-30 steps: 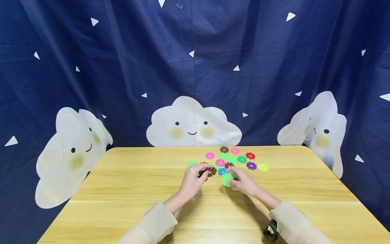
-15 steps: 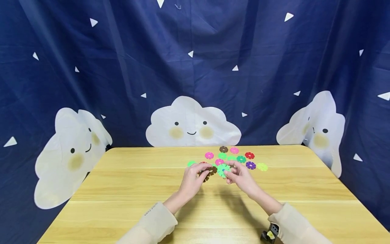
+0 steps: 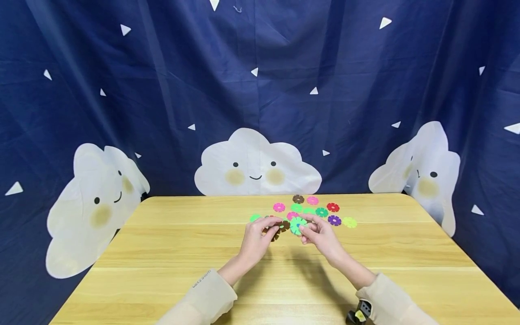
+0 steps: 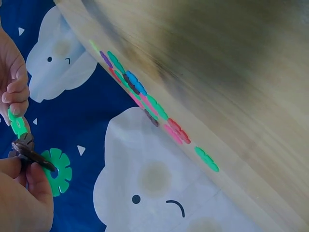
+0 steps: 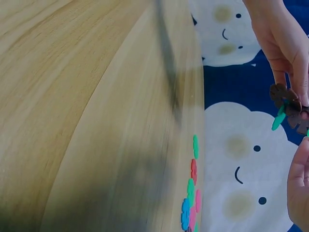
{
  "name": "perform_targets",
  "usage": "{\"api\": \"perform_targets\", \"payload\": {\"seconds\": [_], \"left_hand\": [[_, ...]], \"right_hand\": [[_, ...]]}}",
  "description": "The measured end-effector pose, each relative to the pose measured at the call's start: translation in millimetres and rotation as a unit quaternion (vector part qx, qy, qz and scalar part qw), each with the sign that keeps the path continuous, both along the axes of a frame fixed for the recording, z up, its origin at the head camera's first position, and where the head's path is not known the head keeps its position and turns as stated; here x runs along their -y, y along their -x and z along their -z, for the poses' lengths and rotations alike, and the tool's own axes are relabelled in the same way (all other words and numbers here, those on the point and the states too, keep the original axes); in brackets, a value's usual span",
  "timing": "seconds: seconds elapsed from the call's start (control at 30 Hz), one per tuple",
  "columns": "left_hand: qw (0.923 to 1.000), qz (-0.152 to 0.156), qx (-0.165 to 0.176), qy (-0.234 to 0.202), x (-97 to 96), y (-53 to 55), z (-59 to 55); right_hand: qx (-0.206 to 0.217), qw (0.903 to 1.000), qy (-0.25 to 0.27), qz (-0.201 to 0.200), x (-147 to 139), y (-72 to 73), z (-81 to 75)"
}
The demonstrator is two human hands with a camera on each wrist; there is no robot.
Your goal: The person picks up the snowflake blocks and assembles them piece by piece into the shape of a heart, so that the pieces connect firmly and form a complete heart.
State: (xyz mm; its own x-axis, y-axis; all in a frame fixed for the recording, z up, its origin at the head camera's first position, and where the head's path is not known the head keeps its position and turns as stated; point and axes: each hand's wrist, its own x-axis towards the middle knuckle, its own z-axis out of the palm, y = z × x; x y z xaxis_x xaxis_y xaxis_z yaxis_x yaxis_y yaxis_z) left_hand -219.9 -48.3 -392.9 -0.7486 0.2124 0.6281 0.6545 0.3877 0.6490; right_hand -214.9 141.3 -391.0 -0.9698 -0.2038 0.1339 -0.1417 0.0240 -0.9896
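Note:
My left hand (image 3: 255, 241) pinches a cluster of brown notched snowflake discs (image 3: 285, 226) above the table. In the left wrist view, another green snowflake disc (image 4: 62, 179) sticks out of that cluster at an angle. My right hand (image 3: 325, 241) pinches a light green snowflake disc (image 3: 294, 221) between thumb and fingers, facing the head camera. Its lower edge meets the brown discs (image 4: 30, 153) in the left wrist view; whether their slots are joined I cannot tell. Fingers hide part of the cluster in both wrist views.
Loose snowflake discs lie flat behind the hands, among them a purple one (image 3: 335, 220), a yellow one (image 3: 350, 222), a red one (image 3: 333, 207) and a pink one (image 3: 279, 207). They rest on a wooden table (image 3: 162, 271). A dark blue curtain (image 3: 170, 90) hangs behind it.
My right hand has brought the light green disc up and slightly left, beside the brown discs, and turned it. The left hand has stayed almost in place.

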Motion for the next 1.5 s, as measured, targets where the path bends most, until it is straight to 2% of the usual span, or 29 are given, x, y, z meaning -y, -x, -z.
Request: {"api": "perform_targets", "payload": {"seconds": [0.13,0.2,0.43,0.67,0.8,0.93,1.07,1.17,1.27,1.37,1.5], "left_hand": [[1.0000,0.005,0.008,-0.003,-0.1,0.3,-0.9],[0.9999,0.007,0.004,0.009,0.2,0.3,-1.3],[0.9944,0.006,-0.046,0.095,0.8,-0.9,-1.5],[0.9894,0.000,-0.069,0.128,-0.1,-3.0,-1.6],[0.9884,-0.004,-0.083,0.127,-2.0,-4.2,-2.2],[0.9871,-0.016,-0.116,0.109,-3.8,-6.4,-1.5],[0.9837,-0.028,-0.164,0.069,-6.2,-8.8,-1.6],[0.9781,-0.036,-0.201,0.041,-9.2,-9.2,-1.8],[0.9727,-0.048,-0.225,0.028,-12.1,-9.1,-0.7],[0.9711,-0.056,-0.230,0.029,-13.3,-8.9,1.4],[0.9754,-0.040,-0.214,0.036,-11.2,-7.7,0.2]], "right_hand": [[-0.009,0.9999,-0.001,0.010,-1,0.2,1.1],[-0.010,0.9998,-0.003,0.014,-2,0.1,1.0],[-0.016,0.9993,-0.032,0.009,-2,-0.6,-1.6],[-0.049,0.9944,-0.084,0.040,3,-3.5,-4.8],[-0.065,0.9923,-0.100,0.032,4,-4.7,-6.6],[-0.058,0.9942,-0.089,0.018,3,-8.4,-10.7],[-0.066,0.9924,-0.095,0.041,6,-14.8,-16.8],[-0.078,0.9892,-0.108,0.060,10,-19.6,-20.1],[-0.072,0.9895,-0.104,0.070,14,-22.4,-20.0],[-0.065,0.9912,-0.088,0.075,15,-23.5,-17.2],[-0.097,0.9902,-0.081,0.058,12,-20.8,-13.7]]}}
